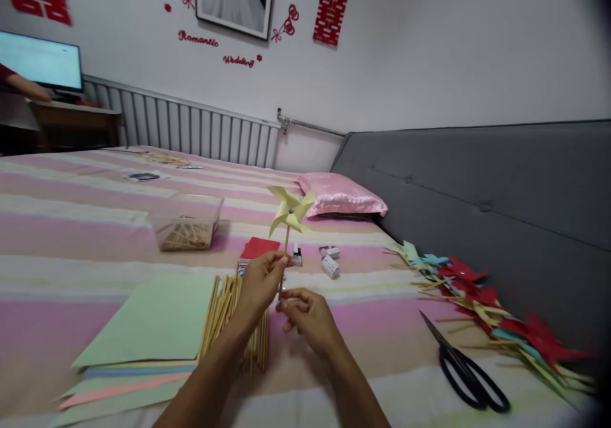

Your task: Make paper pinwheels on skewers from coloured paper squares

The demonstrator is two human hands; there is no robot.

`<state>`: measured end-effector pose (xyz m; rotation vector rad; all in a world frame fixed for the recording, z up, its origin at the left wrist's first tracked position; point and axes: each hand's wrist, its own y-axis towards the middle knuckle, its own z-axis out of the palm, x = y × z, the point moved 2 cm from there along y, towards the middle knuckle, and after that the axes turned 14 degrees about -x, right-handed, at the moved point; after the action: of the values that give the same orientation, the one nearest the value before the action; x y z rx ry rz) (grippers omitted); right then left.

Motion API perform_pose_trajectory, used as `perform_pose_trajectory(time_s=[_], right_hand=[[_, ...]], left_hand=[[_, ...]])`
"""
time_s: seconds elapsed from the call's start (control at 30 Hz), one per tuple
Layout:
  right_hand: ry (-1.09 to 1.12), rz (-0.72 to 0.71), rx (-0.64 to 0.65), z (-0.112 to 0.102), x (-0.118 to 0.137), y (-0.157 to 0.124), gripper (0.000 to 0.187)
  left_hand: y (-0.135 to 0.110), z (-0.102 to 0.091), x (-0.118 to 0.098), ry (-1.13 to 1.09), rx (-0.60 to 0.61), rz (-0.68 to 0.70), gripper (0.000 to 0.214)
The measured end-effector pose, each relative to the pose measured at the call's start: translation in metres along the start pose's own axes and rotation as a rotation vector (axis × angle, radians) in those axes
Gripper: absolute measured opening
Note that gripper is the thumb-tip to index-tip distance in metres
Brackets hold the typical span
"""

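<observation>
A pale yellow paper pinwheel (291, 212) on a thin wooden stick stands upright before me. My left hand (260, 282) is closed round the stick, a little below the paper blades. Lower down, my right hand (308, 317) pinches at the bottom end of the same stick with curled fingers. Beneath my left hand and forearm lies a bundle of wooden sticks (220, 304), partly covered. To its left is a stack of coloured paper sheets (153, 320), light green on top. Red paper squares (260, 247) lie just beyond my left hand.
Black-handled scissors (465, 367) lie at right, near a pile of finished pinwheels (482, 301) along the grey headboard (477, 180). Small boxes (330, 266) and a clear plastic bin (188, 221) sit on the striped bed. Farther back is a pink pillow (341, 194). Another person's arm (26, 87) shows far left.
</observation>
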<state>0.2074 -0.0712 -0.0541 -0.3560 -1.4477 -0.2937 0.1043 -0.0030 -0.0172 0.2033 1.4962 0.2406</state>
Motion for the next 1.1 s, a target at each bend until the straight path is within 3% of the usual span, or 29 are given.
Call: perform_pose_trajectory(time_s=[0.2, 0.43, 0.53, 0.6, 0.7, 0.77, 0.83, 0.97, 1.1], right_hand=[[0.104, -0.017, -0.175, -0.023, -0.004, -0.048, 0.036], [0.133, -0.02, -0.252, -0.05, -0.017, -0.095, 0.04], [0.126, -0.018, -0.319, -0.072, -0.015, -0.111, 0.041], [0.117, -0.022, -0.391, -0.094, -0.014, -0.119, 0.042], [0.102, -0.043, -0.497, -0.132, -0.012, -0.128, 0.042], [0.089, -0.054, -0.555, -0.158, -0.012, -0.131, 0.041], [0.075, -0.066, -0.611, -0.181, -0.013, -0.133, 0.038], [0.027, -0.076, -0.69, -0.211, -0.018, -0.131, 0.028], [-0.029, -0.026, -0.716, -0.22, -0.03, -0.116, 0.018]], left_hand=[[-0.042, 0.018, -0.019, -0.028, 0.128, -0.039, 0.026], [-0.097, 0.033, -0.027, 0.076, 0.267, -0.06, 0.032], [-0.117, 0.032, -0.026, 0.132, 0.322, -0.022, 0.041], [-0.13, 0.021, -0.018, 0.226, 0.32, 0.026, 0.045], [-0.148, -0.007, 0.006, 0.638, 0.351, 0.411, 0.042], [-0.158, -0.026, 0.026, 0.734, 0.431, 0.672, 0.04], [-0.165, -0.041, 0.043, 0.79, 0.491, 0.833, 0.041], [-0.17, -0.05, 0.057, 0.847, 0.479, 0.933, 0.042], [-0.174, -0.044, 0.055, 0.882, 0.445, 0.968, 0.043]])
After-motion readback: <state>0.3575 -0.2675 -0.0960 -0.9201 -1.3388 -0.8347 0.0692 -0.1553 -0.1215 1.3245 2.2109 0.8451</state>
